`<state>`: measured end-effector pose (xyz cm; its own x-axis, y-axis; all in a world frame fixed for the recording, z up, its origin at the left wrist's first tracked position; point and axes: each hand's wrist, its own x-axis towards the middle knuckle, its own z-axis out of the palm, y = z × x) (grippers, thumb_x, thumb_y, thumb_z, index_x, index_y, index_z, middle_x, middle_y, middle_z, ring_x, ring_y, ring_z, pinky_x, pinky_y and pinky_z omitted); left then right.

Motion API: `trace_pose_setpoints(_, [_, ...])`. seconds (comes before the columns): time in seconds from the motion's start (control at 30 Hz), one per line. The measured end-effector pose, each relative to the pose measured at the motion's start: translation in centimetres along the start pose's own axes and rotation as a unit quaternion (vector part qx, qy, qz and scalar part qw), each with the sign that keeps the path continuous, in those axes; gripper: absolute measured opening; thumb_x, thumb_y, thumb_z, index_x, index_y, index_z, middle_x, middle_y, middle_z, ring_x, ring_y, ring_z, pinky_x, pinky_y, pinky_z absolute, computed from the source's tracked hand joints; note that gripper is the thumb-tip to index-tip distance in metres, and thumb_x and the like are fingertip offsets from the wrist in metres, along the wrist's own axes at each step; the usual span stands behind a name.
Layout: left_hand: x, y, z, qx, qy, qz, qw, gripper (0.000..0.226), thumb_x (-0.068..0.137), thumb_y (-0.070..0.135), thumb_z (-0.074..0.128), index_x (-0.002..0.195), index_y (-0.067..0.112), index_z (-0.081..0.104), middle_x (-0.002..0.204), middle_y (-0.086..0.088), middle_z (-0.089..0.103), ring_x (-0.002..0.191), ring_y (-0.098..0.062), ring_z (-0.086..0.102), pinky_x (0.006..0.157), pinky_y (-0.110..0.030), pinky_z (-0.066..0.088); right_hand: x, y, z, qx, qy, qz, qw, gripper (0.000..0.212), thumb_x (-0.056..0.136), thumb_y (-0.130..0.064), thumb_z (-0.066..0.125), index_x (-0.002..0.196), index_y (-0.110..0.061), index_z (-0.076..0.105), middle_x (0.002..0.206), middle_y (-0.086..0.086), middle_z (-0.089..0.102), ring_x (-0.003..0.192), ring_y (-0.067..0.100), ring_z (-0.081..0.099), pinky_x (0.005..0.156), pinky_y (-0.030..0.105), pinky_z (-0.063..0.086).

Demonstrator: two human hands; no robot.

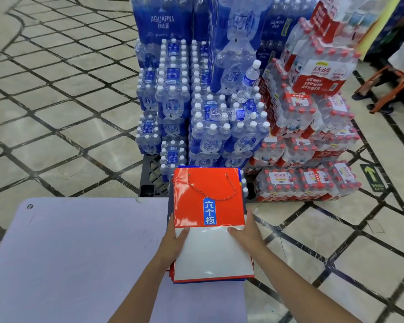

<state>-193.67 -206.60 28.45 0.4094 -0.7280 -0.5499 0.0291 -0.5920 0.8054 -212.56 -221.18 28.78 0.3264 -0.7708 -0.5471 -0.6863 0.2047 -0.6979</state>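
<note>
bag stack between hands | left hand grips stack's left edge | right hand grips stack's right edge

Two slender bare forearms, uncovered as far as visible; left grip and right grip also bare, with short fingers and rounded thumbs.

Both bare forearms stretched forward toward the stack of paper bags. The left hand clasped its left edge, thumb laid on top; the right hand clasped its right edge likewise.
</note>
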Motion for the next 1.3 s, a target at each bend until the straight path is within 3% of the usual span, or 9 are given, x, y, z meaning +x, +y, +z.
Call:
trace_pose_setpoints(0.1, [1.3, 0.4, -0.3, 0.203, 0.074, 0.072, 0.974, 0.070, 0.095, 0.043, 0.053, 0.151, 0.031, 0.013, 0.157, -0.002, 0.024, 0.142, -0.021, 0.029, 0.115, -0.047, 0.029, -0.7, -1.6, 0.6, -0.299, 0.085, -0.175, 0.934, 0.089, 0.087, -0.028, 0.061, 0.156, -0.027, 0.004, 0.161, 0.002, 0.012, 0.148, 0.023, 0.013, 0.119, 0.047, 0.022])
trace_pose_setpoints(0.17, [2.4, 0.9, 0.6, 0.386, 0.098, 0.121, 0.909, 0.076, 0.096, 0.023, 0.047, 0.155, 0.022, -0.002, 0.162, -0.007, -0.002, 0.149, -0.025, -0.002, 0.119, -0.045, 0.004, -0.4, -2.2, 1.6, -0.356, 0.063, -0.244, 0.900, 0.076, 0.091, -0.026, 0.052, 0.156, -0.025, 0.012, 0.164, 0.006, 0.006, 0.151, 0.024, 0.005, 0.121, 0.048, 0.014])
trace_pose_setpoints(0.23, [3.1, 1.3, 1.9, 0.471, 0.068, 0.141, 0.868, 0.073, 0.097, 0.020, 0.043, 0.154, 0.021, -0.001, 0.162, -0.007, -0.010, 0.148, -0.024, -0.016, 0.119, -0.042, -0.006, 0.3, -2.3, 2.7, -0.365, 0.060, -0.234, 0.899, 0.065, 0.095, -0.039, 0.044, 0.153, -0.022, 0.024, 0.162, 0.008, 0.016, 0.150, 0.026, 0.013, 0.121, 0.047, 0.014])
trace_pose_setpoints(0.3, [3.8, 0.8, 3.1, 0.490, 0.055, 0.133, 0.860, 0.060, 0.098, 0.027, 0.044, 0.152, 0.020, 0.019, 0.163, -0.008, -0.004, 0.149, -0.025, -0.013, 0.120, -0.042, -0.003, 1.1, -1.7, 3.4, -0.392, 0.061, -0.208, 0.894, 0.064, 0.096, -0.053, 0.038, 0.150, -0.019, 0.032, 0.158, 0.008, 0.028, 0.147, 0.025, 0.024, 0.119, 0.044, 0.018])
trace_pose_setpoints(0.43, [5.0, -0.5, 3.9, 0.504, 0.074, 0.110, 0.854, 0.047, 0.091, 0.033, 0.058, 0.135, 0.018, 0.049, 0.155, -0.013, 0.032, 0.146, -0.031, 0.023, 0.116, -0.049, 0.020, 2.0, -0.3, 4.2, -0.415, 0.085, -0.203, 0.883, 0.068, 0.092, -0.061, 0.028, 0.136, -0.015, 0.052, 0.138, 0.007, 0.055, 0.129, 0.025, 0.050, 0.105, 0.045, 0.040])
trace_pose_setpoints(0.5, [5.3, -1.4, 4.0, 0.501, 0.087, 0.117, 0.853, 0.049, 0.092, 0.037, 0.055, 0.136, 0.020, 0.043, 0.154, -0.011, 0.035, 0.145, -0.030, 0.026, 0.114, -0.053, 0.024, 2.3, 0.4, 4.8, -0.401, 0.099, -0.197, 0.889, 0.068, 0.094, -0.061, 0.023, 0.137, -0.016, 0.049, 0.140, 0.008, 0.053, 0.130, 0.026, 0.049, 0.107, 0.046, 0.040])
trace_pose_setpoints(0.73, [6.4, -3.0, 3.9, 0.516, 0.085, 0.114, 0.845, 0.071, 0.097, 0.055, -0.002, 0.146, 0.024, 0.038, 0.157, -0.010, 0.027, 0.145, -0.033, 0.024, 0.109, -0.060, 0.027, 3.5, 2.4, 6.5, -0.372, 0.097, -0.169, 0.908, 0.072, 0.096, -0.066, 0.014, 0.151, -0.022, 0.027, 0.158, 0.006, 0.029, 0.146, 0.026, 0.026, 0.115, 0.051, 0.027])
trace_pose_setpoints(0.9, [7.3, -3.3, 4.0, 0.514, 0.062, 0.104, 0.849, 0.066, 0.097, 0.059, 0.003, 0.152, 0.029, 0.025, 0.161, -0.008, 0.016, 0.148, -0.031, 0.014, 0.107, -0.058, 0.034, 4.9, 3.7, 7.2, -0.355, 0.097, -0.158, 0.916, 0.074, 0.093, -0.065, 0.036, 0.152, -0.024, 0.023, 0.160, 0.003, 0.024, 0.148, 0.024, 0.023, 0.112, 0.050, 0.033])
trace_pose_setpoints(1.3, [7.7, -4.4, 4.3, 0.533, 0.072, 0.122, 0.834, 0.066, 0.096, 0.059, 0.017, 0.154, 0.028, 0.019, 0.162, -0.007, 0.009, 0.149, -0.031, 0.005, 0.109, -0.056, 0.027, 5.4, 4.4, 7.8, -0.353, 0.107, -0.166, 0.914, 0.072, 0.094, -0.067, 0.023, 0.150, -0.022, 0.032, 0.159, 0.005, 0.028, 0.146, 0.026, 0.025, 0.112, 0.048, 0.031])
